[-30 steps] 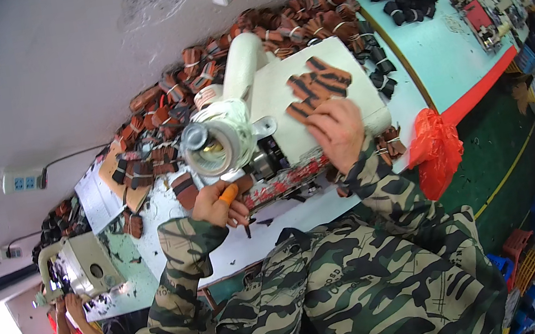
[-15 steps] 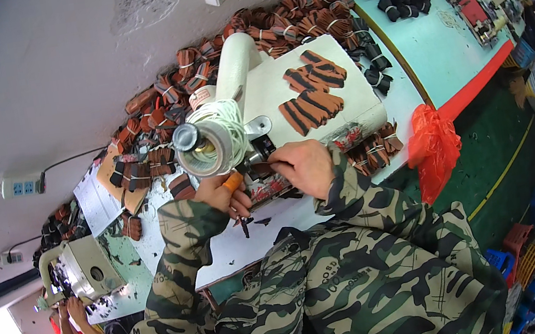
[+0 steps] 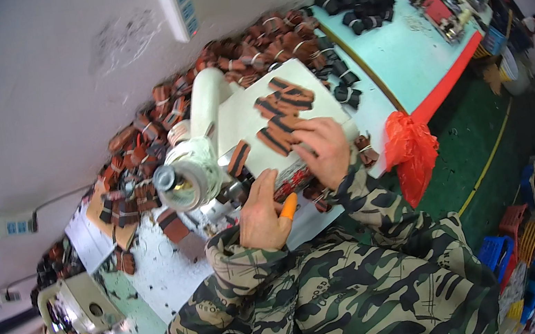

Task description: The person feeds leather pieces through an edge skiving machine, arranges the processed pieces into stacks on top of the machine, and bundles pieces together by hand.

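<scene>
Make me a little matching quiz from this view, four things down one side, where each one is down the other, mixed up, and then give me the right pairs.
Things
1. Red plastic bag
2. Orange finger cover
3. Cluster of black bundles
4. Right hand

Places
A. On a digit of the left hand
B. At the striped pieces on the machine's pale top
C. At the table's edge, to the right of the machine
D. On the pale tabletop, toward the picture's upper right

Right pairs: 1-C, 2-A, 3-D, 4-B
</scene>
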Demonstrator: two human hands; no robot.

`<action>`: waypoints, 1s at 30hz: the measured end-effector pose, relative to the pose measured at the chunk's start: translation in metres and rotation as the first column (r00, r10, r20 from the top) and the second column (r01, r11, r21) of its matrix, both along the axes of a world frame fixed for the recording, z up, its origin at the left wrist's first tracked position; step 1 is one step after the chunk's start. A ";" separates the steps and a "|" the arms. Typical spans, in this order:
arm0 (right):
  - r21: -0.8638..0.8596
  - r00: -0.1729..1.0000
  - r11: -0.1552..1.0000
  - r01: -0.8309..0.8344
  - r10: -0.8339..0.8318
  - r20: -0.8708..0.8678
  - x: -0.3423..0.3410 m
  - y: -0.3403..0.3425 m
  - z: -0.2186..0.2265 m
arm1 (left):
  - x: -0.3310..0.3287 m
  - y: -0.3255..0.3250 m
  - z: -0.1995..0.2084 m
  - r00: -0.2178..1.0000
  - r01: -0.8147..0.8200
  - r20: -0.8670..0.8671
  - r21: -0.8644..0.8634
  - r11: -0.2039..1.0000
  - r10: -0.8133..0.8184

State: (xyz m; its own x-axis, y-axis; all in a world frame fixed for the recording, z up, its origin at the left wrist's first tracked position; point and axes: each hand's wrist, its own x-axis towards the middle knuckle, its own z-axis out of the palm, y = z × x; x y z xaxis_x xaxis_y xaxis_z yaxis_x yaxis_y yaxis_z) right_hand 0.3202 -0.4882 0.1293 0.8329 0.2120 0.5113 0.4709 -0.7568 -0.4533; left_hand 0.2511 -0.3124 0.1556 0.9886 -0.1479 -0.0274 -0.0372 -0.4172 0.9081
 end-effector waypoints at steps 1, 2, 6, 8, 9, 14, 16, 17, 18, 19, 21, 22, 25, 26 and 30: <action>-0.011 0.998 0.999 0.043 -0.042 0.037 -0.003 -0.007 0.000 | 0.002 -0.005 -0.007 0.996 0.019 0.090 0.076 0.997 -0.026; -0.061 0.995 0.998 -0.017 0.023 0.096 0.003 -0.006 -0.005 | 0.009 -0.010 -0.014 0.979 0.028 0.194 0.143 0.989 -0.056; -0.299 1.000 0.954 -0.026 0.029 0.006 0.021 0.090 -0.015 | -0.005 0.026 -0.040 0.998 -0.014 0.068 0.084 0.996 0.008; -0.101 0.989 0.993 -0.053 0.066 0.133 0.047 0.116 -0.076 | -0.002 0.024 -0.053 0.998 0.032 0.047 0.013 0.999 -0.033; -0.136 0.992 0.990 -0.028 0.044 0.118 0.046 0.114 -0.078 | -0.005 0.024 -0.056 0.997 0.002 0.081 0.059 0.998 -0.007; -0.296 0.994 0.950 -0.104 0.110 0.004 0.036 0.073 -0.037 | 0.002 0.026 -0.100 0.973 0.116 0.208 -0.050 0.992 -0.103; -0.169 0.996 0.986 -0.003 -0.012 -0.085 0.031 0.067 -0.020 | 0.003 0.019 -0.084 0.986 0.097 0.149 -0.150 0.984 -0.074; -0.203 0.984 0.979 -0.002 -0.035 -0.175 0.028 0.059 -0.011 | -0.002 0.016 -0.063 0.996 0.062 0.075 -0.106 0.992 -0.054; -0.225 0.972 0.973 0.058 -0.106 -0.208 0.026 0.054 -0.009 | -0.006 0.015 -0.048 0.999 0.033 0.002 -0.059 0.998 -0.033; -0.193 0.947 0.971 0.140 -0.188 -0.260 0.021 0.052 -0.003 | -0.008 0.017 -0.055 1.000 0.006 0.023 -0.126 0.992 -0.003; -0.148 0.925 0.972 0.181 -0.220 -0.311 0.016 0.049 -0.008 | -0.014 0.014 -0.048 0.999 -0.036 -0.042 -0.107 0.994 0.031; -0.147 0.937 0.980 0.137 -0.177 -0.301 0.018 0.049 -0.025 | -0.020 0.014 -0.040 0.993 -0.076 -0.094 -0.108 0.991 0.066; 0.083 0.964 0.975 -0.208 0.219 -0.149 0.019 0.020 -0.032 | -0.024 0.019 -0.067 0.994 0.049 0.102 -0.104 0.993 -0.038; -0.078 0.986 0.987 -0.142 0.134 -0.094 0.018 0.008 -0.051 | -0.021 0.007 -0.056 0.988 0.065 0.144 -0.013 0.998 -0.063; 0.025 0.968 0.998 0.064 -0.056 -0.243 0.022 0.005 -0.017 | -0.052 0.015 -0.027 0.998 0.032 0.047 -0.053 0.998 -0.030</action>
State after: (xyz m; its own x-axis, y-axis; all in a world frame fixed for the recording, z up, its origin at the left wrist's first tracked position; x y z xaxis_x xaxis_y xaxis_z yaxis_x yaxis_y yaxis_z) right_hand 0.3417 -0.4833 0.1122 0.9433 0.1442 0.2991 0.2983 -0.7636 -0.5727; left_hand 0.1989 -0.2975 0.1284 0.9836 -0.1783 0.0268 -0.0916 -0.3663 0.9260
